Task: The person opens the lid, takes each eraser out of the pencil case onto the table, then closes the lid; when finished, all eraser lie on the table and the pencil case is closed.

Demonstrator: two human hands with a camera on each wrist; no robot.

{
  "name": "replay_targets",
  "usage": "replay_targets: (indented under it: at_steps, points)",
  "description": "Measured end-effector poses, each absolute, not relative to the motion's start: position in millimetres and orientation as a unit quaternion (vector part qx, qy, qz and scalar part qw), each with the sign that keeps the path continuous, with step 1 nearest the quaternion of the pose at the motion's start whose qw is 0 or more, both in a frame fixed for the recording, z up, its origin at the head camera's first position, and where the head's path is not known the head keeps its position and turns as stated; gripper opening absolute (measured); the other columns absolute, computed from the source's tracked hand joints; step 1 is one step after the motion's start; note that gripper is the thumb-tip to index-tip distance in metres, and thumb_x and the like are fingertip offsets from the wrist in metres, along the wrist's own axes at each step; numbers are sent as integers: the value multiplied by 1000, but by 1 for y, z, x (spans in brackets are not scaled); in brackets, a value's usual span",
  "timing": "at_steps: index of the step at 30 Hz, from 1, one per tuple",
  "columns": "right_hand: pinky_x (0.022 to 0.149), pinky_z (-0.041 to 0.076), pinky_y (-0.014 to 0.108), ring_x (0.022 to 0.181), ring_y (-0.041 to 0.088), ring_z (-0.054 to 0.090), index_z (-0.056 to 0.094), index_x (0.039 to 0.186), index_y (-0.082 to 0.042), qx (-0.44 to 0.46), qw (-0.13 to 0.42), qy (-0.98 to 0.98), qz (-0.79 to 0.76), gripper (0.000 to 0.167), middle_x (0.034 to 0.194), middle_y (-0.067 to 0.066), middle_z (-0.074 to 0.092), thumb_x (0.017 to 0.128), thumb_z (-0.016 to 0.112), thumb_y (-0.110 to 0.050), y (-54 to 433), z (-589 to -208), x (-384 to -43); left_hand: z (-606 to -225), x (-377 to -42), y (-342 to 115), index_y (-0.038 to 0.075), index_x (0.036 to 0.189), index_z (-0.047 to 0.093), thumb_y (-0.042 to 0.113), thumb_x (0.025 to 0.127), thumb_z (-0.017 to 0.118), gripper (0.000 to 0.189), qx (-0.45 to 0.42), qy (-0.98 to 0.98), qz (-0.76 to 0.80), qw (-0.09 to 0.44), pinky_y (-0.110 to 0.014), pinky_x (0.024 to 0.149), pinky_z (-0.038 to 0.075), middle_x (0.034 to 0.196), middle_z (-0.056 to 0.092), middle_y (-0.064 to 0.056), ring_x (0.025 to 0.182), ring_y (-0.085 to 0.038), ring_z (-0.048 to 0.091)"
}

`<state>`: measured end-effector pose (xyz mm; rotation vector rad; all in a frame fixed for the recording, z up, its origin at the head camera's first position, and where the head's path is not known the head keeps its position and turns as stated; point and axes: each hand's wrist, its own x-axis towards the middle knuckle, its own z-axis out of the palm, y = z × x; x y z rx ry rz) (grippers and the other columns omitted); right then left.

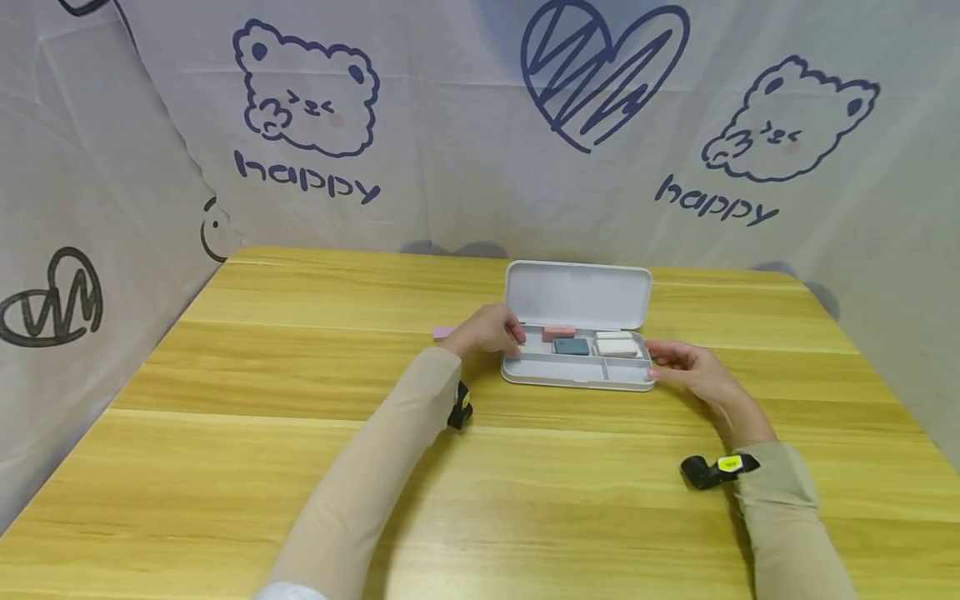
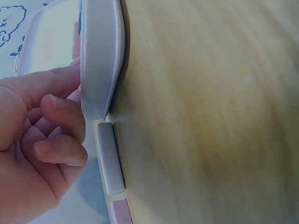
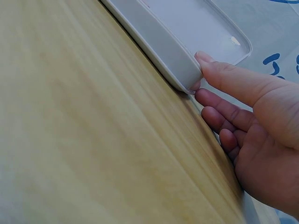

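Steadily now: your right hand (image 1: 693, 371) pinches the right end of the white case (image 1: 555, 382), which sits open on the bench (image 1: 570, 492), so let that hold anchor it without tipping it. Your left hand (image 1: 487, 329) reaches over the left end into the rear compartment; its foremost fingertips are hidden in the left wrist view, so I can't tell whether they grip anything. Work low there, clear of the upright lid (image 1: 577, 296), and avoid nudging the pink eraser (image 1: 558, 332), the blue-grey eraser (image 1: 572, 347) or the white erasers (image 1: 615, 345). Outside, mind your left wrist near the pale block (image 2: 111, 158) and the lilac block (image 2: 121, 212).
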<state>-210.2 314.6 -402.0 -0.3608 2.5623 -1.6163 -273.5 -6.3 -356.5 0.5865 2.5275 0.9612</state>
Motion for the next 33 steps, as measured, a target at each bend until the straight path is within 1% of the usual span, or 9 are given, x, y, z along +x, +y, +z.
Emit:
replay_targets:
  at_steps: [5,9,12,15,19,22,29,31,33]
  points:
    - [71,42,17,86,6,51,44,120,16,-125,42,835,-534,48,97,-13,58,81,64,-5,313,-402,-210,-359,-276,-8,-2,84,66,-3,73,70,12,212,888,360,190,-19,56,43,77,62,-7,64,-12,50]
    - [72,41,17,86,6,50,44,120,15,-123,44,835,-535,48,98,-13,58,81,64,-5,313,-402,-209,-362,-278,-10,-3,83,67,-3,74,69,9,218,885,372,179,-18,54,42,76,63,-7,60,-11,49]
    - [72,41,17,87,7,50,44,120,15,-122,44,835,-534,49,98,-12,58,81,64,-6,313,-401,-209,-362,-279,-11,-2,83,67,0,76,68,7,219,884,376,171,-18,52,41,74,62,-6,58,-11,47]
    - [72,41,17,87,7,50,44,120,15,-121,45,835,-535,49,98,-13,58,81,64,-5,313,-401,-209,-361,-278,-11,-1,83,67,3,79,66,6,218,883,382,166,-19,53,40,74,61,-6,59,-12,47]
    - [72,42,17,87,7,50,44,120,16,-123,44,833,-537,49,98,-13,58,81,64,-5,313,-402,-209,-360,-277,-11,-1,84,66,7,83,62,9,220,877,395,161,-18,53,39,72,60,-5,61,-14,49]
    - [72,42,17,87,6,51,44,120,16,-125,43,833,-538,48,98,-11,58,81,64,-5,313,-402,-209,-358,-276,-11,-3,87,65,8,86,59,13,212,870,415,163,-18,53,38,69,57,-5,60,-14,48]
    - [72,42,17,87,6,50,44,121,15,-119,46,836,-534,48,100,-9,58,82,64,-6,312,-400,-208,-354,-274,-16,-5,91,64,9,88,57,15,185,857,454,160,-27,62,46,73,57,-7,65,-17,51]
    - [72,42,17,87,5,50,44,121,15,-119,47,836,-534,48,99,-10,58,82,64,-6,312,-400,-208,-355,-274,-18,-5,91,64,8,88,57,15,181,854,462,160,-29,62,47,73,57,-7,66,-18,51]
    - [72,42,17,87,5,51,44,120,16,-121,46,835,-534,48,99,-11,58,82,64,-6,312,-400,-208,-356,-274,-20,-5,91,64,8,87,57,15,177,850,470,160,-27,60,46,72,56,-6,65,-18,51]
